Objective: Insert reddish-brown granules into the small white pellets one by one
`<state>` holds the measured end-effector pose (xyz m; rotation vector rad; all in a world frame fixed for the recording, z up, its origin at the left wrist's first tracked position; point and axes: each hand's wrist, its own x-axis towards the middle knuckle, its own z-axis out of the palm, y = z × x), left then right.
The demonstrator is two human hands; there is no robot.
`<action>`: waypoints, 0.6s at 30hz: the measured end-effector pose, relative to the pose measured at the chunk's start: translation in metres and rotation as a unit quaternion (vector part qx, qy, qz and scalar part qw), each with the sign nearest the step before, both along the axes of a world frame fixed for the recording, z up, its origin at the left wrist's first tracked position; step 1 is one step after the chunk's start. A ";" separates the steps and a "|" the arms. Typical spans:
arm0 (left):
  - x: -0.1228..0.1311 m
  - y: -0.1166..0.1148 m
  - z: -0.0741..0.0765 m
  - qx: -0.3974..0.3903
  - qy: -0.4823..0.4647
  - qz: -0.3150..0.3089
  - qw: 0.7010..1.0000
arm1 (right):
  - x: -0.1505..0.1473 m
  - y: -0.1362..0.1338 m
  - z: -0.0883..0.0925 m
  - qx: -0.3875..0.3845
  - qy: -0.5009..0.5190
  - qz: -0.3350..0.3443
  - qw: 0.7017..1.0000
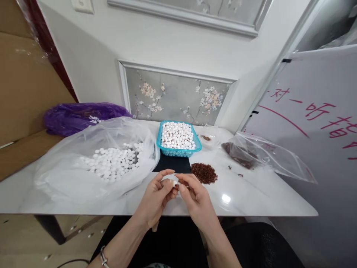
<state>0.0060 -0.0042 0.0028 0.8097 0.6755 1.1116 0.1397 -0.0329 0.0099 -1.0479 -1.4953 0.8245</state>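
White ball point(175, 184) is at dead centre, just above the table edge point(240, 215). Left hand point(156, 193) has it pinched, thumb against fingers. Right hand point(198, 193) at 3 o'clock, fingertips narrow, right at the ball; can't tell if they grip a brown bit. Brown pile point(203, 173) between 2 and 3, blue basket point(178, 152) of balls at 12, plastic bag point(67, 182) of balls between 9 and 10. Ball looks like foam: probably light, slightly soft, rolls easily, dents if squeezed. Best hold: sides, across the middle, light pressure. Brown bits look dry, likely brittle.

The brown pile point(203, 173) looks rough, the tabletop point(251, 197) glossy.
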 end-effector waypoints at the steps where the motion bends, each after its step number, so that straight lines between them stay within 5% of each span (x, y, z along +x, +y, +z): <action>1: 0.000 -0.001 0.000 0.002 0.003 0.002 1.000 | 0.000 0.000 0.001 0.002 -0.015 0.007 1.000; 8: 0.000 -0.006 0.000 0.005 -0.003 0.025 1.000 | 0.007 0.018 0.009 0.040 -0.090 -0.034 0.995; 12: 0.001 -0.008 -0.004 -0.008 0.010 0.018 1.000 | 0.024 0.068 0.018 0.059 -0.161 -0.161 0.972; 18: 0.001 -0.015 -0.010 0.024 0.040 0.024 0.999 | 0.039 0.127 0.026 0.068 -0.182 -0.197 0.961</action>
